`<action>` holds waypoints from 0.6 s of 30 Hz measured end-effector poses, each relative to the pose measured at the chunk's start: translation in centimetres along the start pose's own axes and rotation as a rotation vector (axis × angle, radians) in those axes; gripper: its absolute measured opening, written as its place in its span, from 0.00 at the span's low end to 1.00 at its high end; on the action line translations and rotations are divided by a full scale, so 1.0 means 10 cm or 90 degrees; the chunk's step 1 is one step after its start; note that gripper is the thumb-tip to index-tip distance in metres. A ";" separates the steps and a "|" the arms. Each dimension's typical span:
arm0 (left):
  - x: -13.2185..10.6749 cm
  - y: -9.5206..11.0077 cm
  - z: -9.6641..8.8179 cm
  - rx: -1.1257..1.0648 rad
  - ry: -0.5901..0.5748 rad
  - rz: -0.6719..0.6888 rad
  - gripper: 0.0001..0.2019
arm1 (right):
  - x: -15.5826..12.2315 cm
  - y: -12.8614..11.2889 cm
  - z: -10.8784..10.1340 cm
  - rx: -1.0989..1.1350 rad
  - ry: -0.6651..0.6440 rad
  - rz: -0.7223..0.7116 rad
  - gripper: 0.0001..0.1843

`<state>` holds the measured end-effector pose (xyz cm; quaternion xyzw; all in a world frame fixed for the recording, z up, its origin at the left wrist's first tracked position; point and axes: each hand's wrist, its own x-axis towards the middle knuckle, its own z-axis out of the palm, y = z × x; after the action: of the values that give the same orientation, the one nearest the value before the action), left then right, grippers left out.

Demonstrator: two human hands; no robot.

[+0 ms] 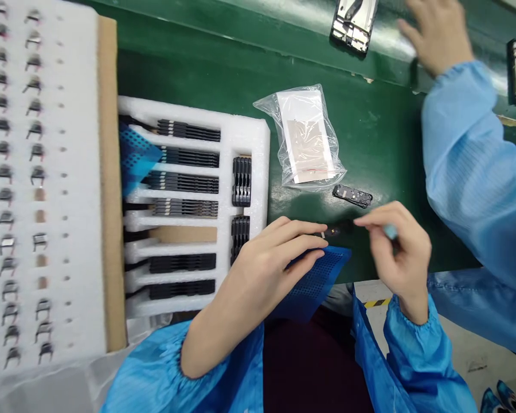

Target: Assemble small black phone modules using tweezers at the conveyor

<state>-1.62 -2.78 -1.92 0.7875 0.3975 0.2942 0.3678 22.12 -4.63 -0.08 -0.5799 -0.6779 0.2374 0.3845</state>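
Note:
My left hand (pixel 266 258) lies over a blue perforated sheet (pixel 316 281) at the table's near edge, and its fingertips pinch a small dark part (pixel 333 231). My right hand (pixel 398 252) is curled just to the right of that part, gripping a thin light-blue tool (pixel 390 231); the picture is blurred here. A second small black part (pixel 352 195) lies on the green mat just beyond both hands.
A white foam tray (pixel 241 135) with slots of black parts sits to the left. Further left lies a white sheet (pixel 38 172) with rows of small metal clips. A clear plastic bag (pixel 305 137) rests behind. A co-worker's blue sleeve (pixel 477 172) and hand (pixel 436 31) reach toward metal frames (pixel 353 23) on the belt.

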 end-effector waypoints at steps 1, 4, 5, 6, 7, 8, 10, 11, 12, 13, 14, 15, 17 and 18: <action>-0.01 0.00 0.00 0.015 -0.002 -0.007 0.06 | 0.04 0.01 0.01 -0.034 -0.059 0.011 0.10; -0.02 0.00 0.04 0.056 -0.014 -0.023 0.08 | 0.11 0.07 0.04 -0.086 -0.172 0.063 0.09; -0.01 0.00 0.05 0.065 -0.021 -0.026 0.09 | 0.13 0.09 0.04 -0.087 -0.194 0.083 0.07; -0.01 0.00 0.07 0.073 -0.029 -0.030 0.10 | 0.14 0.10 0.04 -0.080 -0.210 0.103 0.04; 0.00 0.00 0.08 0.079 -0.037 -0.036 0.11 | 0.15 0.10 0.03 -0.070 -0.221 0.125 0.02; 0.01 0.00 0.09 0.083 -0.045 -0.043 0.11 | 0.16 0.10 0.02 -0.057 -0.229 0.149 0.02; 0.02 0.00 0.09 0.085 -0.055 -0.059 0.12 | 0.16 0.09 0.00 -0.027 -0.241 0.200 0.04; 0.02 0.00 0.09 0.085 -0.055 -0.063 0.12 | 0.15 0.09 -0.01 -0.008 -0.242 0.225 0.05; 0.03 0.00 0.10 0.086 -0.053 -0.066 0.12 | 0.14 0.09 -0.02 0.015 -0.237 0.246 0.05; 0.03 0.00 0.10 0.085 -0.051 -0.068 0.12 | 0.13 0.10 -0.03 0.038 -0.227 0.266 0.06; 0.03 0.00 0.10 0.084 -0.051 -0.070 0.12 | 0.12 0.10 -0.04 0.058 -0.209 0.282 0.08; 0.03 0.00 0.10 0.082 -0.051 -0.071 0.12 | 0.12 0.11 -0.05 0.072 -0.179 0.294 0.09; 0.03 -0.01 0.11 0.073 -0.056 -0.073 0.13 | 0.13 0.14 -0.06 0.076 -0.087 0.309 0.11; 0.03 -0.01 0.12 0.067 -0.058 -0.074 0.13 | 0.15 0.16 -0.07 0.067 -0.038 0.310 0.11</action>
<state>-0.67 -2.91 -2.63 0.7938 0.4408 0.2149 0.3598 23.57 -2.90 -0.55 -0.6982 -0.5159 0.3748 0.3254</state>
